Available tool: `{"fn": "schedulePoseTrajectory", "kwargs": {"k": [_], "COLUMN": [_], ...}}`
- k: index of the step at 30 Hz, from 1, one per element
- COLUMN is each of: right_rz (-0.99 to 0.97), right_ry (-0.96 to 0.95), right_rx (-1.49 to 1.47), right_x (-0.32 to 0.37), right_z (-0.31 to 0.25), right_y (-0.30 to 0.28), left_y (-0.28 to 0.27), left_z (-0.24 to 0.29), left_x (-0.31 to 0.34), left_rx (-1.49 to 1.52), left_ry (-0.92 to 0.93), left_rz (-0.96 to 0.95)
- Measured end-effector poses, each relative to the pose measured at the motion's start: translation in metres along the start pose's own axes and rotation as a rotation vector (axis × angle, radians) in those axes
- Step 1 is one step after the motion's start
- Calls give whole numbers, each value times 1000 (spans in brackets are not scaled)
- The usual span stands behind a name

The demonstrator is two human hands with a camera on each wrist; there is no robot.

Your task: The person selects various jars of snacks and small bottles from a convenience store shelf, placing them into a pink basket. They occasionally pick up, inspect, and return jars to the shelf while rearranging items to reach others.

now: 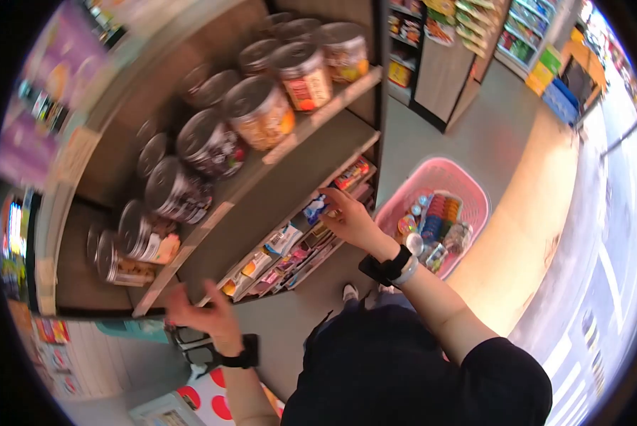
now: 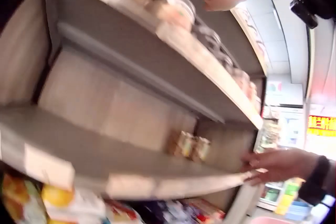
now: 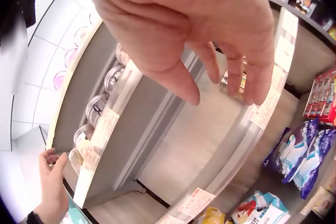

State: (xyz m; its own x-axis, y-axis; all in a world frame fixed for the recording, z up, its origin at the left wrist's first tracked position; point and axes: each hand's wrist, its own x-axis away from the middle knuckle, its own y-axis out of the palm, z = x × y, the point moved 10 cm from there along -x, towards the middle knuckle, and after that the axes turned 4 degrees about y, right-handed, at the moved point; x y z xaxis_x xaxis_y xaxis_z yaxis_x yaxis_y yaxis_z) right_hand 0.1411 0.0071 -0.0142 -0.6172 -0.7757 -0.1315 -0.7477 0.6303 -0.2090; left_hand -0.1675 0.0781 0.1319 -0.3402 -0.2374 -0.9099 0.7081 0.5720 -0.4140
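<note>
My left hand (image 1: 208, 318) is near the left end of the upper shelf, its fingers spread and empty. In the right wrist view this left hand (image 3: 53, 184) appears beside the row of canned fruit (image 3: 96, 110). At the other end, my right hand (image 1: 354, 221) is by the front edge of the lower shelf (image 1: 283, 186). Its fingers hang loosely with the thumb apart, and nothing shows between them. Two small jars (image 2: 192, 147) stand at that end of the lower shelf, partly hidden behind the right fingers (image 3: 236, 71) in the right wrist view.
Large tins (image 1: 259, 113) line the upper shelf. Bagged snacks (image 1: 283, 240) fill the racks below. A pink basket (image 1: 467, 177) holding several packages stands on the floor to the right. Another shelf unit (image 1: 439, 78) and a drinks fridge (image 1: 528, 32) stand farther back.
</note>
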Motion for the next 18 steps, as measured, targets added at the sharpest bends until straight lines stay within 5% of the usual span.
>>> {"fn": "schedulePoseTrajectory", "kwargs": {"k": [2, 4, 6, 11, 13, 18], "right_rz": [-52, -57, -239, -36, 36, 186], "right_ry": [-91, -55, 46, 202, 220, 295], "right_rx": [65, 102, 175, 126, 122, 92], "right_x": [10, 24, 45, 84, 100, 146], "right_z": [3, 15, 25, 75, 84, 97], "right_y": [4, -8, -15, -78, -98, -140], "left_y": [37, 98, 139, 256, 307, 423], "left_z": [45, 55, 45, 35, 51, 88], "left_x": [11, 22, 23, -2, -5, -1], "left_rx": [85, 318, 346, 461, 554, 974], "left_ry": [76, -142, -185, -263, -599, -932], "left_rz": [-209, -548, -613, -681, -917, -1031]}}
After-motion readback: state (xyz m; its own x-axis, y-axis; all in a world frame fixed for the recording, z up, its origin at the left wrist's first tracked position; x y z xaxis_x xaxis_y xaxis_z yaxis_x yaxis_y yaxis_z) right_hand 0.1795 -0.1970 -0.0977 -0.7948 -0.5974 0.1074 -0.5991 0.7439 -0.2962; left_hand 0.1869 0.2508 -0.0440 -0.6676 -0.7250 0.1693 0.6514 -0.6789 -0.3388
